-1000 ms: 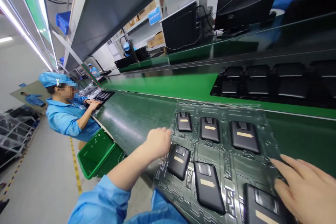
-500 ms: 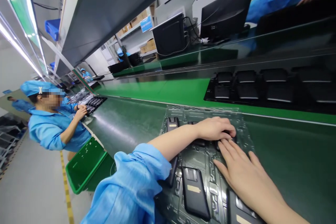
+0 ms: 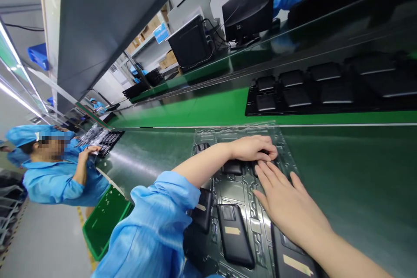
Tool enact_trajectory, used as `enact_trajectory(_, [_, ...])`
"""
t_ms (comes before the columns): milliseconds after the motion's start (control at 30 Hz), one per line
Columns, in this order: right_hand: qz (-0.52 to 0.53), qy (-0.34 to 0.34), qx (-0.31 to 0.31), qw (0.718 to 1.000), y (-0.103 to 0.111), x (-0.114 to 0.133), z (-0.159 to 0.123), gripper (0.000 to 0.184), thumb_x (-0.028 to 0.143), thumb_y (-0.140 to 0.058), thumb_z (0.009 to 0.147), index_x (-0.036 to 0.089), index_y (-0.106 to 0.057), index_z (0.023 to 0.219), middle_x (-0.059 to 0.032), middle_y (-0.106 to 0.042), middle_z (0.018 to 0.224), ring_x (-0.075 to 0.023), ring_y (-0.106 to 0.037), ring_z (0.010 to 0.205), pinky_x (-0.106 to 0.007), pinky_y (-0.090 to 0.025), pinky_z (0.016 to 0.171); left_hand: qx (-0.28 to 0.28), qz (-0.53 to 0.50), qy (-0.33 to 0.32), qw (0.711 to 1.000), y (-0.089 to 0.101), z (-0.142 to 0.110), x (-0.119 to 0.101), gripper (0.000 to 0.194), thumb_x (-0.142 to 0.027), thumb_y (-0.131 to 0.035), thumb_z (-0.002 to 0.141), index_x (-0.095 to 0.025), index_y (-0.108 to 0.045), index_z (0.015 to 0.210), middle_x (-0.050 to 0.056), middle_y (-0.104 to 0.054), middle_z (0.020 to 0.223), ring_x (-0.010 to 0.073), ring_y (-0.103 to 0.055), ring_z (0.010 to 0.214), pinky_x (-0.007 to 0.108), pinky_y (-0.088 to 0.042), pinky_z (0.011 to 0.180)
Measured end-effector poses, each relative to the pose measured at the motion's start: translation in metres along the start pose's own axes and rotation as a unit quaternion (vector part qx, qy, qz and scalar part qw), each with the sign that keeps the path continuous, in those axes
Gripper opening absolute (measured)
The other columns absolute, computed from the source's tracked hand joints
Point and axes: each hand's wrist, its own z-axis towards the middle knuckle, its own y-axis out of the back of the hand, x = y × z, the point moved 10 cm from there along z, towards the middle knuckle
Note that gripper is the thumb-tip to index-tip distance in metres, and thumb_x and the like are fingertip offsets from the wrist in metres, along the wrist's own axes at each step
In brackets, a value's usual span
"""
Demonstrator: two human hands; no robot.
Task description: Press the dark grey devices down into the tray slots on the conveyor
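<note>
A clear plastic tray [image 3: 234, 191] with moulded pockets lies on the green bench and holds several black, phone-like devices. One device [image 3: 236, 236] with a beige tape strip lies in the near middle. Another device [image 3: 201, 210] is partly behind my left sleeve, and a third [image 3: 295, 263] is partly under my right forearm. My left hand [image 3: 254, 148] is over the tray's far right part with its fingers curled down; what they pinch is hidden. My right hand [image 3: 288, 202] lies with fingers stretched, their tips touching the left fingers above a mostly covered dark device.
Beyond the tray, a black tray [image 3: 329, 91] of dark parts rests on the bright green strip. At left a co-worker [image 3: 61, 173] in blue handles parts near a green bin [image 3: 106, 223]. Monitors [image 3: 249, 8] stand behind, and a grey shelf [image 3: 107, 13] hangs overhead.
The whole view has shifted, so bench and tray sit further left in the picture. My hands keep nearly the same pose over the tray's far right part.
</note>
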Motion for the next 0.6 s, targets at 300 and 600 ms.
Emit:
enact_trajectory(300, [-0.002,-0.001,-0.009,1.000,0.0013,0.0015,-0.0009,0.051,0.021,-0.019,0.081,0.001,-0.050,0.115,-0.0175,-0.045,0.120,-0.0292,-0.035,0.114,-0.050,-0.035,0.088,0.020,0.017,0.008,1.000,-0.0019,0.0026,-0.0012,0.010,-0.015,-0.044,0.077,-0.016,-0.048,0.068,0.003,-0.041,0.082,0.0127,-0.044,0.088,0.022,-0.034,0.085])
enact_trajectory(600, [0.007,-0.013,0.005,1.000,-0.0004,0.0025,-0.0002,0.050,0.018,-0.019,0.080,0.001,-0.049,0.117,-0.0168,-0.042,0.123,-0.0283,-0.033,0.116,-0.050,-0.033,0.090,0.009,0.048,0.030,0.998,-0.0012,-0.0041,0.0050,0.010,-0.016,-0.042,0.078,-0.016,-0.050,0.071,0.005,-0.046,0.089,0.0134,-0.044,0.091,0.023,-0.034,0.085])
